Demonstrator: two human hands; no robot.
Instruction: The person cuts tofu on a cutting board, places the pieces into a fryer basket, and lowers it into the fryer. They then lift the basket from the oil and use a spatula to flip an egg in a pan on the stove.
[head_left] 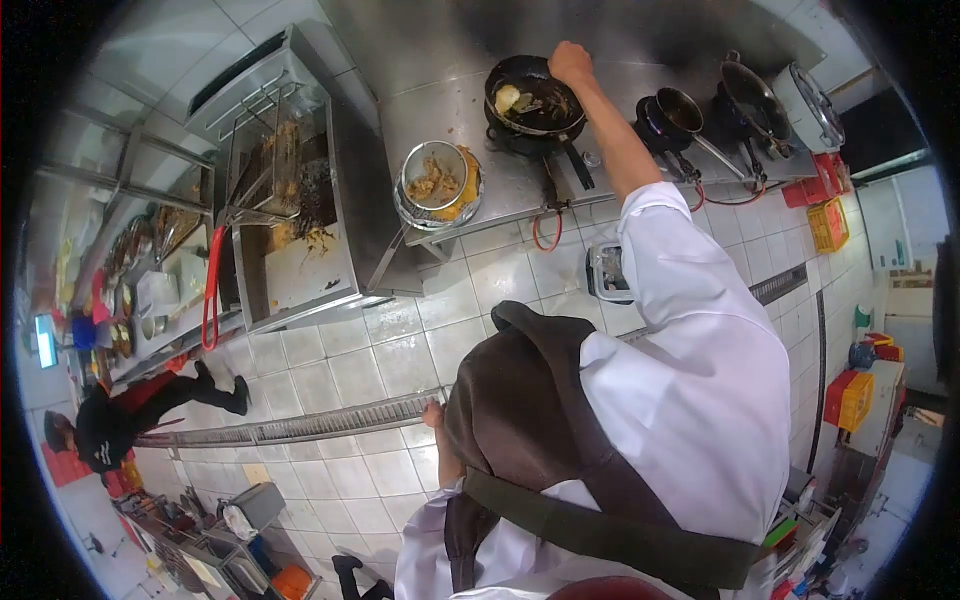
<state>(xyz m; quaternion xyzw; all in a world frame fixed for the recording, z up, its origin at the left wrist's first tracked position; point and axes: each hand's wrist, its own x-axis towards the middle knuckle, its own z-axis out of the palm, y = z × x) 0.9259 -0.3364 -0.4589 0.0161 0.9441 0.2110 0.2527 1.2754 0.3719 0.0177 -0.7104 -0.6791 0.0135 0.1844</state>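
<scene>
My right hand (pixel 571 63) is stretched out above the far right rim of a black frying pan (pixel 520 68). Its fingers are curled closed, and whatever they may hold is hidden. A pale yellow-white piece of food (pixel 507 98) lies in the dark, oily pan, which sits on a burner with its handle (pixel 579 165) pointing toward me. My left hand (pixel 433 414) hangs low beside my brown apron (pixel 520 400), away from the stove. Only a small part of it shows, so its fingers cannot be made out.
Left of the pan, a strainer (pixel 434 178) of fried pieces rests over a foil-lined bowl. Further left stands a fryer (pixel 300 265) with a red-handled basket (pixel 214 280). More pans (pixel 755 100) and a lidded pot (pixel 810 105) stand right. Another person (pixel 110 425) is at far left.
</scene>
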